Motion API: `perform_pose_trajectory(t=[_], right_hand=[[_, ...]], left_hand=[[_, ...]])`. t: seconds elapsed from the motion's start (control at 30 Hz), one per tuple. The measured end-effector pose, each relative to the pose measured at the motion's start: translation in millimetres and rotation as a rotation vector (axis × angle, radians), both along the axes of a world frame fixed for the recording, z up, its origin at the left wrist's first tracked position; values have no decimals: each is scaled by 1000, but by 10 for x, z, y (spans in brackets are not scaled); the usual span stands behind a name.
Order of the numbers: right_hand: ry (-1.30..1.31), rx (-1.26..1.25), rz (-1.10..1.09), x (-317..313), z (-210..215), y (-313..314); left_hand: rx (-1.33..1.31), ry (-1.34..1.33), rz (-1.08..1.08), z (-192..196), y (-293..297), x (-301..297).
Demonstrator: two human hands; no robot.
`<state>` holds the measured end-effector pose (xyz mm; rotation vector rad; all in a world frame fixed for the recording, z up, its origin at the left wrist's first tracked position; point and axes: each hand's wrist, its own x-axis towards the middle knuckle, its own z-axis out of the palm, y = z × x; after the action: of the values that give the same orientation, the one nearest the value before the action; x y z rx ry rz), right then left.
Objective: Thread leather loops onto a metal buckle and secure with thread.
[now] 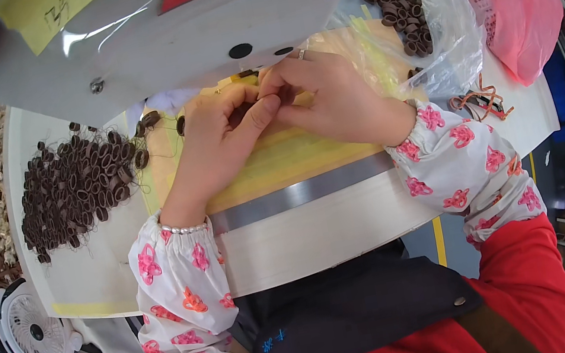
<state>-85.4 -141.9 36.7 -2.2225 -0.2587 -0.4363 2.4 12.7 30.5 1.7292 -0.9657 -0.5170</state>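
My left hand (219,136) and my right hand (335,95) meet under the head of a white sewing machine (155,55). Thumbs and fingertips are pressed together, closed on something small. Only a dark brown bit shows between them, and the fingers hide the rest. Beside my left hand, a brown loop (180,125) hangs on a thread. That thread leads left to a pile of small brown loops (76,184), tangled with loose thread ends.
More brown loops (400,8) lie by a clear plastic bag (452,44) at the right. Farther right are a pink plastic bag (525,16) and orange-brown cords (485,103). Yellow tape (279,158) covers the machine bed. A white fan (34,330) stands left of the table.
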Motion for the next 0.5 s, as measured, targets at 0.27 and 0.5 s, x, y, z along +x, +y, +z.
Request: perform_pose_trajectory(t=[0.27, 0.5], right_hand=[[-273, -296, -15, -1, -84, -18], [-308, -455, -27, -48, -47, 22]], left_hand=[[68, 25, 88, 3, -12, -61], [92, -77, 105, 38, -14, -152]])
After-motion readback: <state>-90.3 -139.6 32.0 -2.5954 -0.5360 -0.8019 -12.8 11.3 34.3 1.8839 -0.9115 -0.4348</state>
